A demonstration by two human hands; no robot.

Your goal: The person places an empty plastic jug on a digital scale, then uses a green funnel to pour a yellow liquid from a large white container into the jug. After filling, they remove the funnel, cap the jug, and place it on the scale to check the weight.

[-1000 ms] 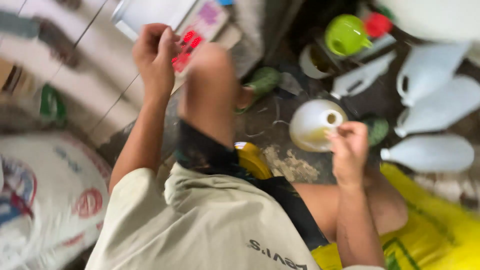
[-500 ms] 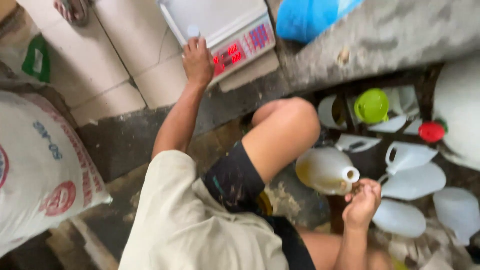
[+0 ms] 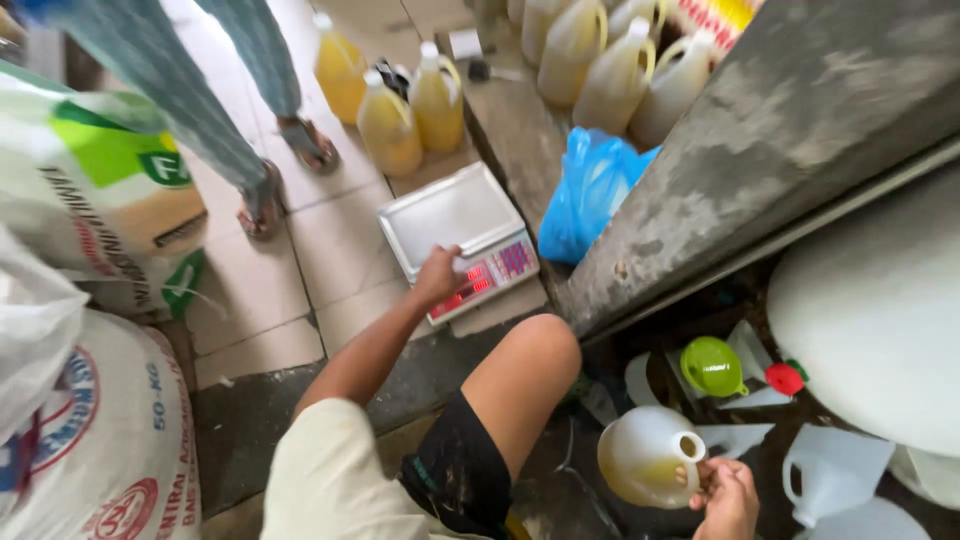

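My left hand reaches forward over my bent knee, its curled fingers resting on the front keypad of a white digital scale whose tray is bare. The scale's red display is lit. Low at the right, my right hand grips the neck of a pale plastic jug. This jug has an uncapped mouth and lies tilted on the dark ground beside my knee.
Several jugs of yellow oil stand on the tiled floor and along a concrete ledge. A blue plastic bag, a green funnel, a red cap, empty white jugs, big printed sacks and another person's sandalled feet surround me.
The view has swung up and left, bringing the oil jugs and another person's legs into sight. My left hand stays at the scale's keypad and my right hand keeps hold of the jug.
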